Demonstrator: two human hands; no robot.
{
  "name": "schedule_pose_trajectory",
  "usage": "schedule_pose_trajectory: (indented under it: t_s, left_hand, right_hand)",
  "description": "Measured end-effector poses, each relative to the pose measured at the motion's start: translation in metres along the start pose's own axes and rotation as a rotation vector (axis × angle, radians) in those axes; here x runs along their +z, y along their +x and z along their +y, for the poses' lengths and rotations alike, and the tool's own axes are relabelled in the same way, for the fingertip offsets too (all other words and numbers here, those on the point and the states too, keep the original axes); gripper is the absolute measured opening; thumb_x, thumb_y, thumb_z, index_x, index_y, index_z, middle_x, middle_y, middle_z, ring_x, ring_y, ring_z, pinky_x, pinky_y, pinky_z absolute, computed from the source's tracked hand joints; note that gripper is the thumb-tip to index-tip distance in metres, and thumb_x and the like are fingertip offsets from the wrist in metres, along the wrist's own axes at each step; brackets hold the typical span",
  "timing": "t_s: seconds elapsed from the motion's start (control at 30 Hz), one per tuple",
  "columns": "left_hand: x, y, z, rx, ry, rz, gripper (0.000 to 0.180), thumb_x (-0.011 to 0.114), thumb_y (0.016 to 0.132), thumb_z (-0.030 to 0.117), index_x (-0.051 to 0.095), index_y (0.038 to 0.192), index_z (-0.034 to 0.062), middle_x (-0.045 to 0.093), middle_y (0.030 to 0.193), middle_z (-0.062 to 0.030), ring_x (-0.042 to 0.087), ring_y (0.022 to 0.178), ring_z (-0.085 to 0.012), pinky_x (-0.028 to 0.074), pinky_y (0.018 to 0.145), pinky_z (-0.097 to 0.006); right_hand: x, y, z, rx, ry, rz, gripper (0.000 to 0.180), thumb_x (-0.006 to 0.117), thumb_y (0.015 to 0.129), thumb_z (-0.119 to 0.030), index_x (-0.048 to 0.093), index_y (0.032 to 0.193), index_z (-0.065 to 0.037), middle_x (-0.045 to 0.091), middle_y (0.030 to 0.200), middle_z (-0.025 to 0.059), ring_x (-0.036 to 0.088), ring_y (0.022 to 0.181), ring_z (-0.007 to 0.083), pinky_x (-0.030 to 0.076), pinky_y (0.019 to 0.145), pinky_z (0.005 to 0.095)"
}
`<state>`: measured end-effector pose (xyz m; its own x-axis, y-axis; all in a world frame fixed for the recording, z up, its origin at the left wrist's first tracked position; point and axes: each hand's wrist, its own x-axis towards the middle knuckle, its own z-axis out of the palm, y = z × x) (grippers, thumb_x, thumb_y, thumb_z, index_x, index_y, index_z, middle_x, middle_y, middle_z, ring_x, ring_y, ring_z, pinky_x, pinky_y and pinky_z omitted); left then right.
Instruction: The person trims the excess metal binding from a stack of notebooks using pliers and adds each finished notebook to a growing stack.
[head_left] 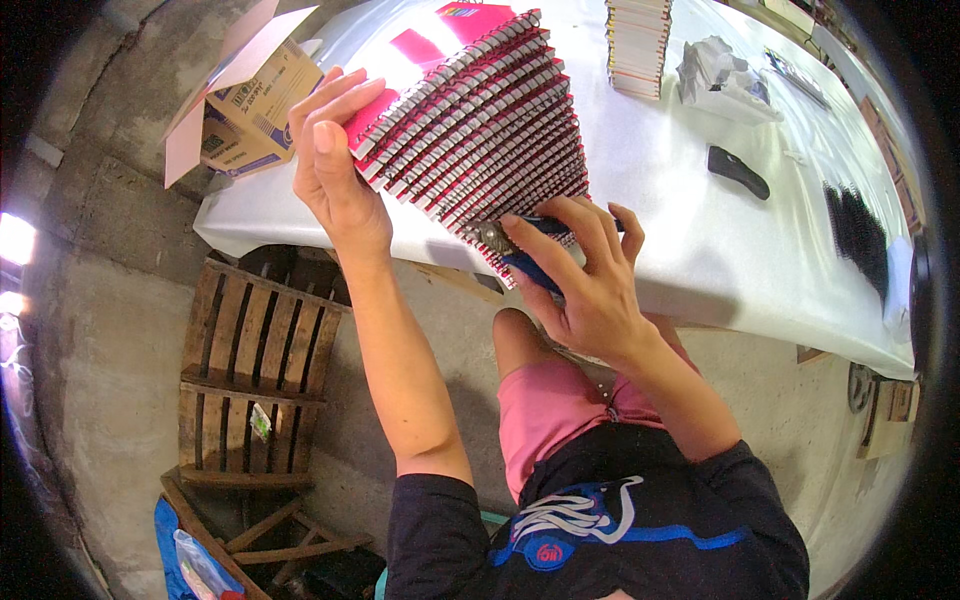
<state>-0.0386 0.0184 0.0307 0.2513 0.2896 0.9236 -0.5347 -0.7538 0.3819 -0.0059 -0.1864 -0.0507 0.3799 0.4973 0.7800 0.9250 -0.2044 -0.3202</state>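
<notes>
A fanned stack of several red spiral-bound notebooks (480, 130) lies on the white-covered table (680, 200), wire spines stepped toward me. My left hand (335, 160) presses flat against the stack's left edge, fingers up along the covers. My right hand (585, 275) grips blue-handled pliers (525, 245), whose metal jaws touch the wire binding at the stack's near end.
An open cardboard box (245, 95) sits at the table's left corner. A pile of white booklets (637, 45), crumpled plastic (720, 75), a black tool (738, 170) and black wire coils (855, 230) lie farther right. A wooden pallet (250, 370) stands on the concrete floor.
</notes>
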Motion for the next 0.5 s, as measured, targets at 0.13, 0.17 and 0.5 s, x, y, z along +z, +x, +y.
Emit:
schedule_pose_trajectory:
  t_s: [0.13,0.17,0.5]
  left_hand:
    - [0.000,-0.001,0.002,0.008,0.036,-0.013,0.053,0.033,0.096,0.044,0.069,0.095,0.0053,0.061,0.107,-0.0129,0.046,0.117,-0.0287,0.030,0.102,-0.044]
    - [0.000,-0.001,0.002,0.001,0.030,-0.013,0.053,0.033,0.096,0.044,0.069,0.095,0.0053,0.061,0.107,-0.0129,0.046,0.117,-0.0288,0.030,0.103,-0.044]
    - [0.000,0.000,0.002,0.002,0.023,-0.018,0.052,0.033,0.096,0.044,0.069,0.095,0.0054,0.061,0.106,-0.0130,0.046,0.117,-0.0284,0.030,0.103,-0.045]
  right_hand:
    - [0.001,0.007,0.003,-0.021,-0.044,0.013,0.048,0.067,0.072,-0.026,0.058,0.119,-0.026,0.051,0.115,0.0046,0.048,0.110,0.0200,0.023,0.096,0.0450]
    - [0.001,0.009,0.003,-0.040,-0.055,0.018,0.048,0.067,0.072,-0.026,0.058,0.119,-0.027,0.052,0.115,0.0043,0.048,0.109,0.0196,0.024,0.095,0.0447]
    - [-0.007,0.013,0.009,-0.030,0.024,0.028,0.046,0.067,0.074,-0.027,0.059,0.119,-0.026,0.052,0.115,0.0037,0.048,0.109,0.0193,0.023,0.096,0.0444]
